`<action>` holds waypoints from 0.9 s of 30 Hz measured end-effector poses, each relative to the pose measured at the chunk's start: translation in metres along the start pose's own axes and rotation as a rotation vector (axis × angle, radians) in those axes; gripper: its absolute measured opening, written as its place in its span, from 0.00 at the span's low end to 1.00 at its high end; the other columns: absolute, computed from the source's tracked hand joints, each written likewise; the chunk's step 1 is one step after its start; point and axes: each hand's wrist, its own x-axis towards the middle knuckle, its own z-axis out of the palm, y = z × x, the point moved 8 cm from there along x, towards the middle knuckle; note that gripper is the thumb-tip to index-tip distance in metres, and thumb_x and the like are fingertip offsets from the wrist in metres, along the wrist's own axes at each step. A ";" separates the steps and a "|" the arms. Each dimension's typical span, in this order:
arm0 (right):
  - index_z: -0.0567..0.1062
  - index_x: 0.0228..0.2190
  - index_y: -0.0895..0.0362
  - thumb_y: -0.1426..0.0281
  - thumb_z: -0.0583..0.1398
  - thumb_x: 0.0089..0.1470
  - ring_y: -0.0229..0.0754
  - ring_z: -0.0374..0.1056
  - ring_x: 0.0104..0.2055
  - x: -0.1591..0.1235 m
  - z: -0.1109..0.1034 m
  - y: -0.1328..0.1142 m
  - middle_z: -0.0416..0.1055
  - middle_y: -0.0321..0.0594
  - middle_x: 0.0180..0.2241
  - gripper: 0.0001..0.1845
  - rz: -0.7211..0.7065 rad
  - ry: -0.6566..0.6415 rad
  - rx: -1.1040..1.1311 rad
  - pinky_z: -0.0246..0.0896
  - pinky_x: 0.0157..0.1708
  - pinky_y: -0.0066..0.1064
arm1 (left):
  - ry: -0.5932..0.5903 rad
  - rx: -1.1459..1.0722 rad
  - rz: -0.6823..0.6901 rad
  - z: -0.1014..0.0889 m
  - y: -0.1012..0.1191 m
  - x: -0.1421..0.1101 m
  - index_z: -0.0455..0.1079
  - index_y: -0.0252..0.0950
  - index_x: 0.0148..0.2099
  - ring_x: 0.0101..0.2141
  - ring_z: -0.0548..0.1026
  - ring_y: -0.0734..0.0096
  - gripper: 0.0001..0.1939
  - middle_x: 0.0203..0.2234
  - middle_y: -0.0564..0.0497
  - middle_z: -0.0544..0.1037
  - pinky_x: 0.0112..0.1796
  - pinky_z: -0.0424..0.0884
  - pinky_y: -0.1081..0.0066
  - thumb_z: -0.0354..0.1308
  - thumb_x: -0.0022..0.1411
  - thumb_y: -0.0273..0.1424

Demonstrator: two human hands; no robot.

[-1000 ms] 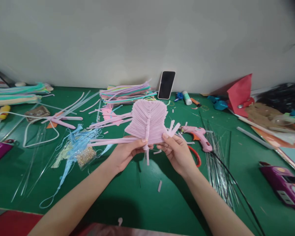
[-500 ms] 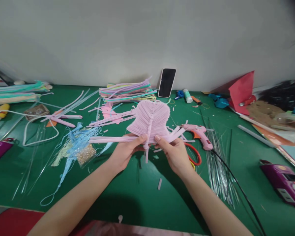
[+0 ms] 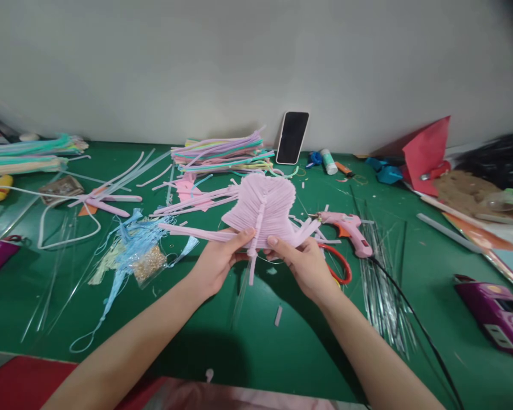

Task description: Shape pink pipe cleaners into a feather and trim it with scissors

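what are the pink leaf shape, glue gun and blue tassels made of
Pink leaf shape: probably chenille stems, matte, judging by its fuzzy ridged rows. Glue gun: likely plastic, smooth, from its evenly coloured body. Blue tassels: seemingly silky thread, given the fine loose strands.

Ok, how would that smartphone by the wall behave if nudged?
The smartphone would probably tip or slide, since it stands on a short edge, leaning back toward the wall. It should likely stay stiff, being a flat slab.
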 end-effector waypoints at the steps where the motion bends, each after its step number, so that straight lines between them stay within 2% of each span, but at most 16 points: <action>1: 0.80 0.25 0.56 0.62 0.71 0.42 0.35 0.69 0.24 0.000 0.000 0.000 0.77 0.34 0.23 0.10 0.005 0.001 -0.004 0.66 0.29 0.28 | -0.003 0.004 0.006 0.000 0.001 0.000 0.74 0.34 0.33 0.27 0.73 0.77 0.12 0.27 0.53 0.77 0.29 0.72 0.77 0.68 0.53 0.37; 11: 0.80 0.28 0.57 0.62 0.71 0.40 0.39 0.72 0.29 -0.001 0.003 0.000 0.78 0.38 0.27 0.13 0.026 -0.001 -0.010 0.69 0.29 0.30 | 0.017 0.026 0.020 -0.002 -0.001 0.001 0.74 0.34 0.33 0.29 0.74 0.74 0.12 0.28 0.53 0.77 0.30 0.72 0.75 0.68 0.52 0.38; 17: 0.80 0.25 0.57 0.62 0.71 0.39 0.37 0.71 0.25 0.000 -0.002 -0.001 0.77 0.36 0.23 0.12 0.034 0.004 -0.048 0.68 0.28 0.29 | -0.061 0.132 -0.004 0.002 -0.004 0.003 0.76 0.34 0.35 0.30 0.73 0.74 0.11 0.28 0.52 0.77 0.32 0.71 0.74 0.68 0.53 0.36; 21: 0.80 0.25 0.57 0.61 0.71 0.39 0.38 0.72 0.26 0.001 -0.004 -0.002 0.77 0.36 0.23 0.13 0.046 -0.025 -0.037 0.69 0.28 0.30 | -0.048 0.127 0.030 0.000 -0.001 0.003 0.76 0.34 0.32 0.30 0.72 0.74 0.10 0.26 0.53 0.77 0.32 0.70 0.74 0.68 0.53 0.36; 27: 0.81 0.24 0.56 0.61 0.71 0.40 0.38 0.73 0.24 0.002 -0.008 -0.005 0.78 0.38 0.22 0.13 0.016 0.023 -0.032 0.69 0.28 0.29 | -0.038 0.123 0.021 -0.002 -0.003 0.003 0.77 0.34 0.33 0.29 0.72 0.73 0.10 0.26 0.53 0.76 0.32 0.69 0.73 0.69 0.52 0.36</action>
